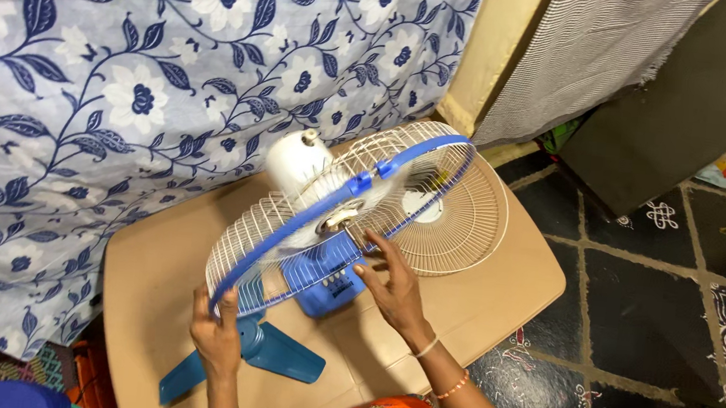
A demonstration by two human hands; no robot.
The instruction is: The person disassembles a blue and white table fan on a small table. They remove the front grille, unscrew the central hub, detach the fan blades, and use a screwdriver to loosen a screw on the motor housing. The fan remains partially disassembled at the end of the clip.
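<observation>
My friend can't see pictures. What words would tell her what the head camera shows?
Two hands work on a taken-apart table fan on a tan table: the left hand grips the rear grille's blue rim, the right hand touches the motor hub. The blue blades lie beside them, the front grille behind.

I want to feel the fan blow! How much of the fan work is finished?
Already off: the front grille lies flat on the tan table, and the blue blades lie loose near the table's front edge. In hand: the left hand grips the blue rim of the rear guard, while the right hand reaches to the hub. Left: blades and grille are not on the fan.
</observation>
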